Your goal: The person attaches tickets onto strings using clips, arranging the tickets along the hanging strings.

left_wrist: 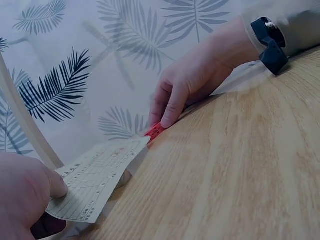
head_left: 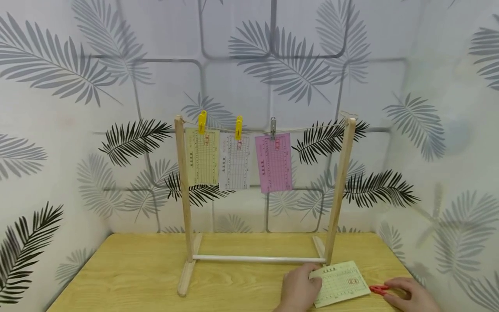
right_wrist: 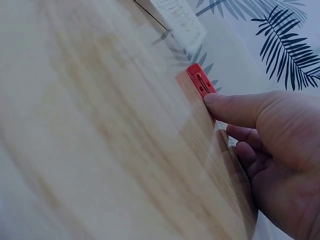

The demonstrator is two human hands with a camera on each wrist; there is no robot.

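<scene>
A pale yellow-green printed form (head_left: 341, 284) is pinched at its left edge by my left hand (head_left: 299, 286), thumb on top. The sheet slants just over the table at the front right. My right hand (head_left: 415, 294) holds a red clothespin (head_left: 378, 289) between thumb and fingers, its tip close to the form's right corner. In the left wrist view the form (left_wrist: 102, 175) stretches towards the red clothespin (left_wrist: 155, 131); whether they touch I cannot tell. The right wrist view shows my thumb on the clothespin (right_wrist: 201, 80), low by the tabletop.
A wooden frame (head_left: 338, 190) with a string stands behind my hands. From the string hang a yellow form (head_left: 203, 158) and a white form (head_left: 234, 162) under yellow clothespins, and a pink form (head_left: 274, 164) under a grey one. Leaf-patterned walls surround the wooden table (head_left: 128, 268).
</scene>
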